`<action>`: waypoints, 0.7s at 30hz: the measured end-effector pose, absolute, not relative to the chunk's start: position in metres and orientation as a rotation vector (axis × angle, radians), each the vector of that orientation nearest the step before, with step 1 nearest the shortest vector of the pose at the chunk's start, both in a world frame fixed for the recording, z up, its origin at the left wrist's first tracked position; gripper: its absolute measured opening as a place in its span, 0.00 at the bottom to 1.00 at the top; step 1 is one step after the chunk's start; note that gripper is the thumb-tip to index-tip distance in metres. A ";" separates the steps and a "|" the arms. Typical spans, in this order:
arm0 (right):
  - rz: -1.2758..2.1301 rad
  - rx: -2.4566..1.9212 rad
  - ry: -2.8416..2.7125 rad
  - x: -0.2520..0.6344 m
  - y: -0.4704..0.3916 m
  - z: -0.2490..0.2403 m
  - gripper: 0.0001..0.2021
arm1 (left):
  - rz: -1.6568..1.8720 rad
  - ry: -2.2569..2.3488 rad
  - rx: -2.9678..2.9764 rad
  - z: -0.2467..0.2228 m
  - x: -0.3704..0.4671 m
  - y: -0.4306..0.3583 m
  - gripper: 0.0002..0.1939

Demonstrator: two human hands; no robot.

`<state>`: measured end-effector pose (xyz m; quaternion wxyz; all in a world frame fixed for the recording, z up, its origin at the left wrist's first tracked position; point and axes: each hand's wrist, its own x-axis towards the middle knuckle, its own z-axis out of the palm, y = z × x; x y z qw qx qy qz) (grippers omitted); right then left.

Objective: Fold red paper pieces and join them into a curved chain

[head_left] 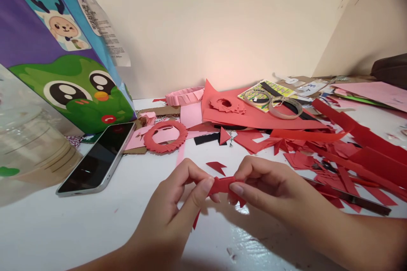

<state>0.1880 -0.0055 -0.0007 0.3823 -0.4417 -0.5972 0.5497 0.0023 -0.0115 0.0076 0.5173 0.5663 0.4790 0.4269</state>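
Observation:
Between both hands is a small piece of folded red paper (223,185), held just above the white table (140,224). My left hand (181,199) pinches its left end between thumb and fingers. On the right end, my right hand (270,190) has thumb and index finger closed. A pointed red tip hangs below the right fingers, and another red strip shows beneath the left hand. Just behind the held piece lies a loose notched red paper piece (216,166). Farther back on the left rests a ring of folded red paper (165,137).
A phone (98,159) and a clear plastic cup (28,139) stand left, before a colourful bag (73,76). Tape rolls (285,107) and a pink pleated band (185,95) lie at the back. Red paper scraps (343,152) and a dark metal blade-like tool (352,198) spread across the right.

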 end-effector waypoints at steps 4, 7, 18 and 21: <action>1.249 -1.137 -1.605 0.189 -0.006 0.000 0.11 | 1.054 1.097 1.424 0.004 0.001 -0.011 0.11; 0.996 -1.049 -1.742 0.193 -0.007 -0.001 0.06 | 1.134 1.005 1.524 0.003 -0.001 -0.012 0.09; 0.232 -0.551 -2.213 0.206 -0.011 0.013 0.13 | 1.249 0.677 1.943 0.001 -0.009 -0.017 0.12; 0.084 -0.595 -2.206 0.208 -0.011 0.010 0.15 | 1.254 0.701 2.003 0.002 -0.009 -0.015 0.14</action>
